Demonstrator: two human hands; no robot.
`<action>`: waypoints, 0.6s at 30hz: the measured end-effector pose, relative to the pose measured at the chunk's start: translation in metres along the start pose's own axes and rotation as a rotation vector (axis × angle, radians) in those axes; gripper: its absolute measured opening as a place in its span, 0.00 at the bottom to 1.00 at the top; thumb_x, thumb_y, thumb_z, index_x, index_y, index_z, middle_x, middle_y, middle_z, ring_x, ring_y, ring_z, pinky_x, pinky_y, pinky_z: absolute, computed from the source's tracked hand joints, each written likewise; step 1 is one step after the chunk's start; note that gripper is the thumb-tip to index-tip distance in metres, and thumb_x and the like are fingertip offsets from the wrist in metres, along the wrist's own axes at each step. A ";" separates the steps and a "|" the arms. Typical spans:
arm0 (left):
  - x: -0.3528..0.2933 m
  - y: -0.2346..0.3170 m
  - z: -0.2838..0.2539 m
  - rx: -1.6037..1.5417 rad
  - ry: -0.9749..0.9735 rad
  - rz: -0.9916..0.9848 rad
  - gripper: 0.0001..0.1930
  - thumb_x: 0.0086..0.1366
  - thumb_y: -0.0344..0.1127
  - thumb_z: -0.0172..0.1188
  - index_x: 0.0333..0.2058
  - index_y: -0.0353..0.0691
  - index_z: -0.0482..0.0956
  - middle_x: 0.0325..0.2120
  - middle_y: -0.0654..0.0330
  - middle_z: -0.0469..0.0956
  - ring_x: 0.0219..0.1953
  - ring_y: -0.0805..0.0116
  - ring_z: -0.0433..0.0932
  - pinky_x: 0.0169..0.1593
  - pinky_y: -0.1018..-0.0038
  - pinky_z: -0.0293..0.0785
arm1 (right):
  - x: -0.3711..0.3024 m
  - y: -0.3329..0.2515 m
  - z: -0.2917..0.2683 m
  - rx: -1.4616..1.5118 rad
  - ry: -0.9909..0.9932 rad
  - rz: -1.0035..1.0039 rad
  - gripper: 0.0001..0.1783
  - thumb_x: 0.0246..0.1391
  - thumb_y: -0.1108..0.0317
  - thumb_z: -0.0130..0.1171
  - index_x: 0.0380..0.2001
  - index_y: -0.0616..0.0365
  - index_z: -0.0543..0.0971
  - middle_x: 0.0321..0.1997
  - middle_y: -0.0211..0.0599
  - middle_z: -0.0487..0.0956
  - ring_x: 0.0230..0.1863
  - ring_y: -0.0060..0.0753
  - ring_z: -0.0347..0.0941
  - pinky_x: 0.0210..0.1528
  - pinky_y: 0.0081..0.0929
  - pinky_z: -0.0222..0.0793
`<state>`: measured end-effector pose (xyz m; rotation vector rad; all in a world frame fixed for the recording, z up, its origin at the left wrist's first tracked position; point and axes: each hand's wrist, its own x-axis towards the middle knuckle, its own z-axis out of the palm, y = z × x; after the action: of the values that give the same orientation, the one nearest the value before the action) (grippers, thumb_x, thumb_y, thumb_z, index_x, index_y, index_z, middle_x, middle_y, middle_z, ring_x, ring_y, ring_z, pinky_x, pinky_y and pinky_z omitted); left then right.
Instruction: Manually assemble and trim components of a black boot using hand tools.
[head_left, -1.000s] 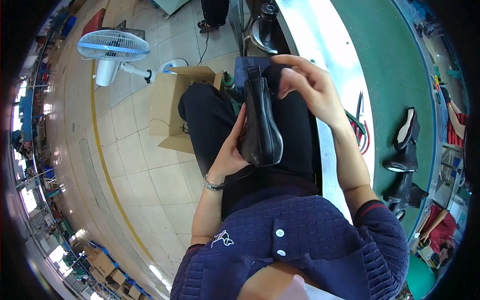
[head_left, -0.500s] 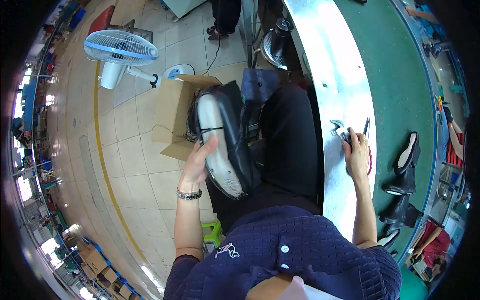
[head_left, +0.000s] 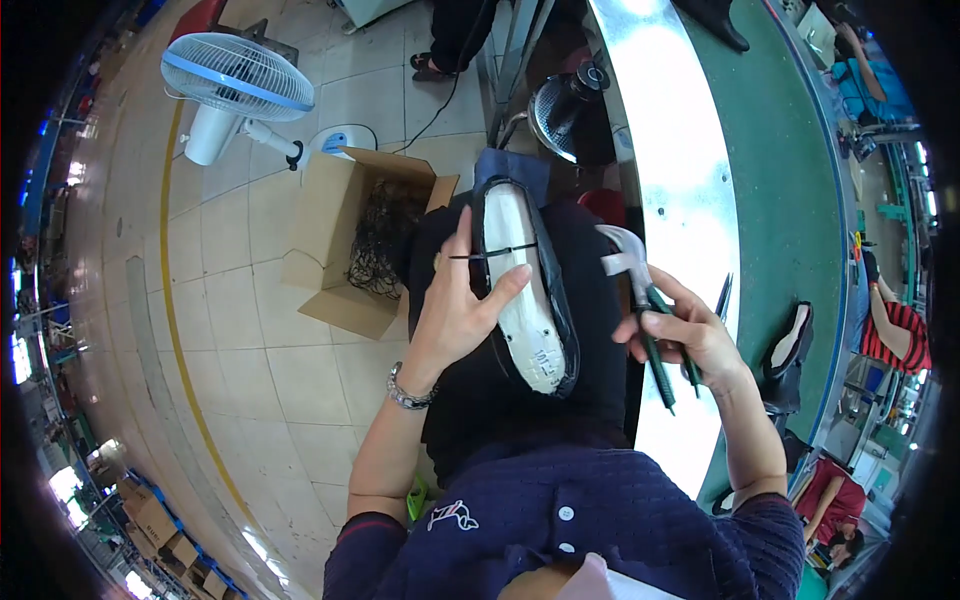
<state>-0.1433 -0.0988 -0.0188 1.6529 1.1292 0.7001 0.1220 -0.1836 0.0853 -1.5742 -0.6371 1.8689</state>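
Bottom side up over my lap lies a black shoe upper on a last (head_left: 532, 320), its pale insole facing me. A thin black tie (head_left: 512, 249) crosses the insole near the middle. My left hand (head_left: 458, 312) grips the shoe from its left side, thumb laid on the insole. To the right, my right hand (head_left: 695, 338) is closed around lasting pliers (head_left: 652, 330) with green handles and a curved metal head. The pliers are held apart from the shoe, over the gap between my leg and the bench.
A metal-topped bench edge (head_left: 685, 160) runs along my right, beside a green surface (head_left: 780, 170) with several black shoes. A dark pointed tool (head_left: 724, 297) lies on the metal. On the floor at left are an open carton (head_left: 330, 225) of black strands and a fan (head_left: 237, 80).
My right hand has lifted the pliers off the metal bench top and brought them left toward my lap. The shoe has shifted right over my lap, and my left thumb now lies across its insole.
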 end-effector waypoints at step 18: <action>0.042 0.015 0.002 0.102 0.429 0.236 0.10 0.62 0.26 0.55 0.41 0.33 0.79 0.34 0.52 0.80 0.33 0.54 0.80 0.36 0.69 0.76 | 0.064 -0.049 0.054 -0.530 -0.193 -0.033 0.36 0.67 0.67 0.47 0.71 0.54 0.43 0.30 0.33 0.73 0.28 0.23 0.72 0.34 0.25 0.74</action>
<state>-0.1192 -0.0628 -0.0086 1.7896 1.2937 1.2087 0.0687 -0.1023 0.0854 -1.6865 -1.3229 1.9413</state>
